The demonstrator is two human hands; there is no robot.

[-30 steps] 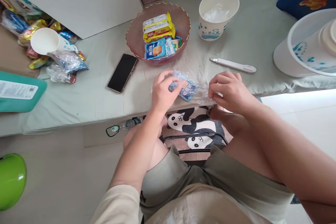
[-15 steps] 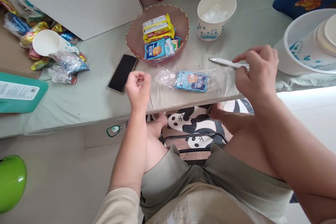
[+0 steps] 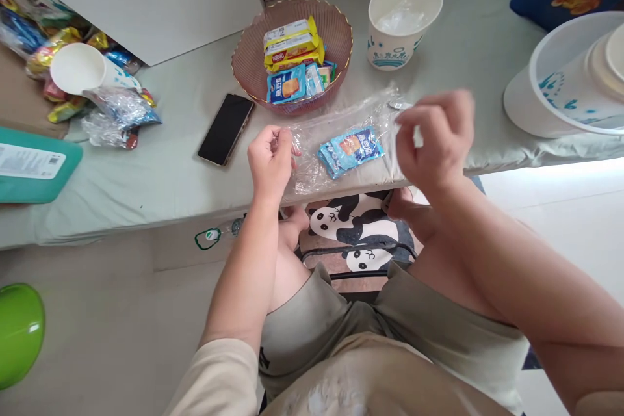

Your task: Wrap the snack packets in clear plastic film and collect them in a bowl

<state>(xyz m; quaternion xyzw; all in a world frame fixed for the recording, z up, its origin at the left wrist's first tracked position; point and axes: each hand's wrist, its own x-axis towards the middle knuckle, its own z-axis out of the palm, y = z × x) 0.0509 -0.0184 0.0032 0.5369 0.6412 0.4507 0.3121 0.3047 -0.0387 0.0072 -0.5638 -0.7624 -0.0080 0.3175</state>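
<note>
A clear plastic bag (image 3: 308,172) is spread between my hands over the front edge of the cloth-covered surface. Blue snack packets (image 3: 351,148) show through its film. My left hand (image 3: 271,161) is closed, pinching the bag's left end. My right hand (image 3: 436,136) is curled and partly smeared by motion, its fingertips closed at the bag's right edge. Just behind those fingertips, the metal tip of a slim white tool (image 3: 400,105) lies on the cloth; the rest of it is hidden by my right hand.
Behind the bag stand a pink ribbed bowl (image 3: 244,78) of yellow and blue snack packs and a paper cup (image 3: 392,52) with crumpled film inside. A phone (image 3: 225,130) lies left. At right is a translucent bucket (image 3: 524,101) holding paper cups; wrapped candies (image 3: 63,39) fill the left.
My right hand has let go of the slim white tool and come left to the bag. My left hand now grips the bag's left end, and the film is pulled wider.
</note>
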